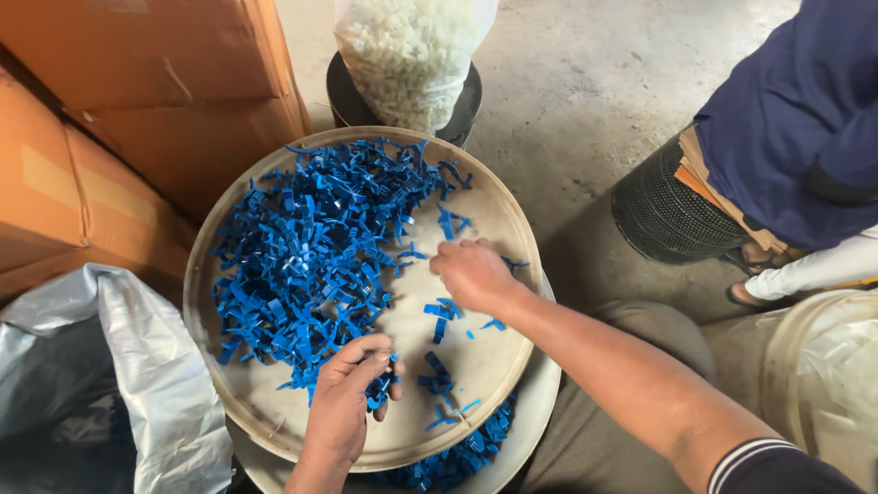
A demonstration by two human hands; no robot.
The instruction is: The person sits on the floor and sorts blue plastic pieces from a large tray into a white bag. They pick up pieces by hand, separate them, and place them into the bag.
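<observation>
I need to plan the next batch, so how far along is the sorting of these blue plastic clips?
Done: a small batch of blue clips lies in the lower tray under the round tray. In hand: the left hand pinches a few clips, and the right hand reaches into scattered ones. Left: the big pile of blue clips covers much of the tray, so most remains.

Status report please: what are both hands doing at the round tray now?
Left hand pinching a few blue plastic clips, near edge of round tray. Right hand palm down on the clip pile. Nothing blocking either hand.
</observation>
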